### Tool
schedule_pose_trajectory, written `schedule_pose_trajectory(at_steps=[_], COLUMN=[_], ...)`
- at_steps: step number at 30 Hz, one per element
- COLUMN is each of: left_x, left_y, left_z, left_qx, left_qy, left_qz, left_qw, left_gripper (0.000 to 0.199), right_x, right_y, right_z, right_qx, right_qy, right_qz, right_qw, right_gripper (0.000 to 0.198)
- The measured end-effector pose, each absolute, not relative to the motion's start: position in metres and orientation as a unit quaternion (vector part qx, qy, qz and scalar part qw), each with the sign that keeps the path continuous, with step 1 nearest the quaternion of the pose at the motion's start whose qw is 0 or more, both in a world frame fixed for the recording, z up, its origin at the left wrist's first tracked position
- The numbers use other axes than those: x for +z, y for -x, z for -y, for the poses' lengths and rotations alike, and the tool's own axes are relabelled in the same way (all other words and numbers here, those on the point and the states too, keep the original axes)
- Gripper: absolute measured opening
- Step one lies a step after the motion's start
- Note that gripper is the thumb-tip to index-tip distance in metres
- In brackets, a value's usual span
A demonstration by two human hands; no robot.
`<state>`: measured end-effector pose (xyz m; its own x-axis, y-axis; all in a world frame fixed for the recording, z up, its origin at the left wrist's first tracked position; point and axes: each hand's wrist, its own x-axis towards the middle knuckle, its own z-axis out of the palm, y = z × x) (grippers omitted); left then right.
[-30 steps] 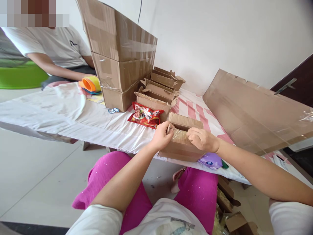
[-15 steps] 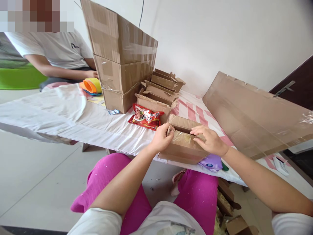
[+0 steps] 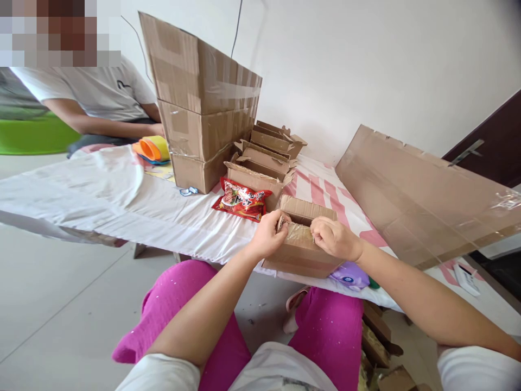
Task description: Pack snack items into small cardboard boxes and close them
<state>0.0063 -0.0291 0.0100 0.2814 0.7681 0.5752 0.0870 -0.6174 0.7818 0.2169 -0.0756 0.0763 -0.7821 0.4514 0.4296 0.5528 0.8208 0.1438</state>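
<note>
Head view: left hand (image 3: pixel 269 235) and right hand (image 3: pixel 337 239), fingers tight on an open carton (image 3: pixel 302 260).

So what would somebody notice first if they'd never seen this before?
Probably the tall stack of taped boxes, left of centre on the table. Next might be the shiny red packet beside the open boxes, or the bright pink trousers below. In the middle, the left hand and right hand are at a small cardboard box.
</note>
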Motion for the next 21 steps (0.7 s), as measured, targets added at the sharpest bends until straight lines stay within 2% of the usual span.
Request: schedule_pose_trajectory(at_steps=[4,7,10,15,21], left_x=[0.01,0.01,0.01,0.011,0.012], left_y=[-0.006,-0.005,-0.005,-0.005,-0.007], left_z=[0.03,0.03,0.03,0.03,0.032], left_qx=[0.531,0.529,0.525,0.515,0.516], left_qy=[-0.719,-0.717,-0.724,-0.727,-0.737], left_qz=[-0.295,-0.289,-0.287,-0.301,-0.281], left_qw=[0.339,0.35,0.344,0.341,0.334], left_gripper=[0.01,0.009,0.01,0.009,0.01], right_x=[0.073,0.073,0.079,0.079,0.058], right_y=[-0.214,-0.219,-0.225,-0.229,-0.224], right_z=[0.076,0.079,0.085,0.094,0.089], right_qx=[-0.078,0.025,0.099,0.01,-0.094], right_qy=[0.365,0.449,0.468,0.417,0.347], right_qz=[0.886,0.826,0.798,0.863,0.883], right_qw=[0.275,0.341,0.367,0.286,0.303], right_gripper=[0.019,0.015,0.008,0.014,0.017])
